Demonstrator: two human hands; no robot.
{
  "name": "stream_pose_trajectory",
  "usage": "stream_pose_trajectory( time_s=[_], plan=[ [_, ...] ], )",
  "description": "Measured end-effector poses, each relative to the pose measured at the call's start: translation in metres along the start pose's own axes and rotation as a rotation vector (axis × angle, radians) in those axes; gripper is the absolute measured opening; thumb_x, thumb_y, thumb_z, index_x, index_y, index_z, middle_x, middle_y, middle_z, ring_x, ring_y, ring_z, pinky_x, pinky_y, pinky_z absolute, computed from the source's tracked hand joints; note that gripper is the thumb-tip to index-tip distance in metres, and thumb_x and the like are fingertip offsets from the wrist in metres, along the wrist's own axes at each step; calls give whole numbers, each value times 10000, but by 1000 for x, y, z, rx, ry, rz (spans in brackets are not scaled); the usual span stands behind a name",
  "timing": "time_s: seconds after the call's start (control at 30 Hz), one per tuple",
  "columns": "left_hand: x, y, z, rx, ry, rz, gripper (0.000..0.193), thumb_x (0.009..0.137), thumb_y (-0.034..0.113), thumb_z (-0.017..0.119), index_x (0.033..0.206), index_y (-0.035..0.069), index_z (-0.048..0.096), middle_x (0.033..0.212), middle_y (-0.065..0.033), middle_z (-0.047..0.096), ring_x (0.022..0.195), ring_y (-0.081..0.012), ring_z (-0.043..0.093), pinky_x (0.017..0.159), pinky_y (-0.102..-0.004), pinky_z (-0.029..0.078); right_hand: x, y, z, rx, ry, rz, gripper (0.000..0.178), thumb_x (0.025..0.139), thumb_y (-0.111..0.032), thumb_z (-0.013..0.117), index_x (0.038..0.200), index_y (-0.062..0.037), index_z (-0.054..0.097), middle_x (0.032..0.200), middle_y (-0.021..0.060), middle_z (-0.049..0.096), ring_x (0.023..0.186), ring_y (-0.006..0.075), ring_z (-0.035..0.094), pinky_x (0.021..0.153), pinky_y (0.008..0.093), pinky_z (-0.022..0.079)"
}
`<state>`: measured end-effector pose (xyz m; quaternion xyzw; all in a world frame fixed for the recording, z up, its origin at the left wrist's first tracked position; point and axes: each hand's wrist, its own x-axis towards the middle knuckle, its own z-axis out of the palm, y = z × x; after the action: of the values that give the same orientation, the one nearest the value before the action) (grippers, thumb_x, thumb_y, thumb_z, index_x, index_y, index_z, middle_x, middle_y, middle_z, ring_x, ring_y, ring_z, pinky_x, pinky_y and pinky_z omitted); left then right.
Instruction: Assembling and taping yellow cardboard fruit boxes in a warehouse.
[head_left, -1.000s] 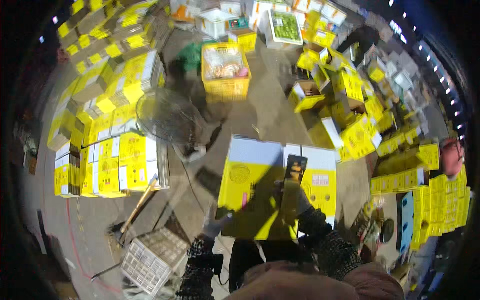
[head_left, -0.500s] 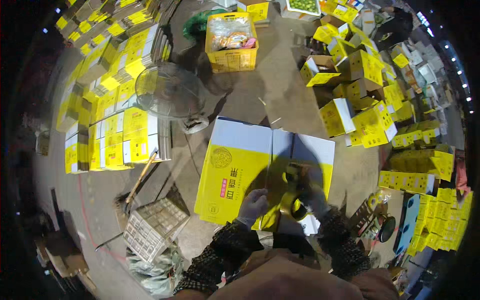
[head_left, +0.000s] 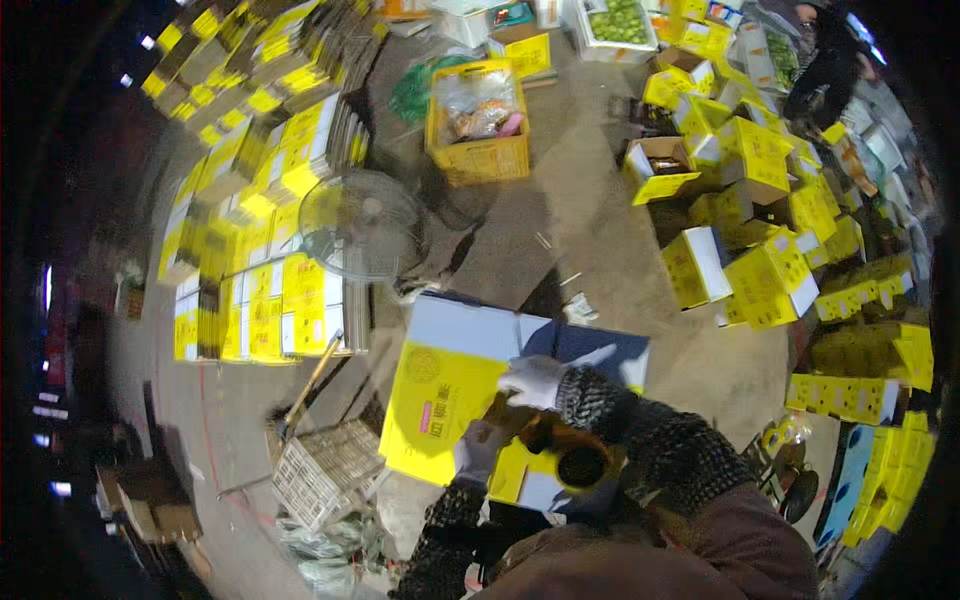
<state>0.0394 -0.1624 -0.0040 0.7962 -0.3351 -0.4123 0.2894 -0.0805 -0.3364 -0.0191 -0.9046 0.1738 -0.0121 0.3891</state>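
A flat yellow-and-white cardboard carton (head_left: 425,400) lies in front of me. My left hand (head_left: 480,452), in a pale glove, is closed at its lower middle; what it grips is hidden. My right hand (head_left: 535,381), gloved too, has reached across above it, blurred, its fingers pointing left over the carton. A roll of brown tape (head_left: 560,445) with a dark round opening sits beneath my right forearm, beside my left hand. Something brownish spans the gap between both hands; motion blur hides how they touch it.
Stacks of flat yellow cartons (head_left: 265,310) stand at left, by a fan (head_left: 362,225). A white crate (head_left: 325,470) and a broom (head_left: 310,385) lie near left. A yellow crate (head_left: 480,160) of plastic bags stands ahead. Open yellow boxes (head_left: 760,280) crowd the right.
My right hand has swung left and away across the carton, to beyond my left hand. My left hand has shifted slightly left and nearer. The whole view has tilted and shifted.
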Motion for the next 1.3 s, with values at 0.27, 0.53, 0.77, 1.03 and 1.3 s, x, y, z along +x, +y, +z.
stream_pose_trajectory(
  time_s=[0.27, 0.53, 0.77, 1.03, 1.3],
  plan=[
    [17, -46, 4, -70, -36, 318, 165, 852, 212, 562, 936, 75, 597, 691, -122, 619, 573, -203, 610, 533, -310, 479, 15, -16, 3, -170, -98, 28, 141, 774, -159, 564, 871, -65, 607, 834, 145, 624, 739, 283, 610, 647, 369, 490],
    [11, -19, -87, -570, -415, -5, 157, 806, 39, 541, 951, -19, 524, 689, -203, 611, 653, -273, 639, 596, -356, 531, -110, 176, -45, -87, 692, 1088, 434, 772, -273, 597, 1096, -4, 490, 881, 183, 580, 685, 315, 566, 607, 425, 463],
    [135, 60, -57, 746, 143, 1049, 708, 799, 444, 574, 1335, 45, 338, 1227, -193, 464, 1175, -315, 430, 964, -442, 350, -157, -57, 49, 239, -49, 706, 751, 689, -296, 738, 1314, -90, 376, 1182, 210, 494, 1095, 356, 488, 934, 442, 403],
    [208, 20, 4, 1029, -30, 928, 739, 750, 533, 552, 1259, 19, 400, 1283, -206, 414, 1169, -383, 407, 1003, -466, 295, -153, -70, 112, 264, 324, 849, 684, 667, -299, 691, 1289, -193, 427, 1143, 131, 553, 1021, 255, 566, 861, 373, 452],
    [158, 146, -151, 642, -551, 825, 459, 745, 347, 652, 1051, 12, 581, 903, -144, 632, 893, -250, 597, 779, -378, 475, -201, -161, 38, 787, 1293, 395, 492, 661, -67, 749, 1112, 15, 571, 1022, 113, 640, 900, 176, 613, 815, 297, 481]
  ],
)
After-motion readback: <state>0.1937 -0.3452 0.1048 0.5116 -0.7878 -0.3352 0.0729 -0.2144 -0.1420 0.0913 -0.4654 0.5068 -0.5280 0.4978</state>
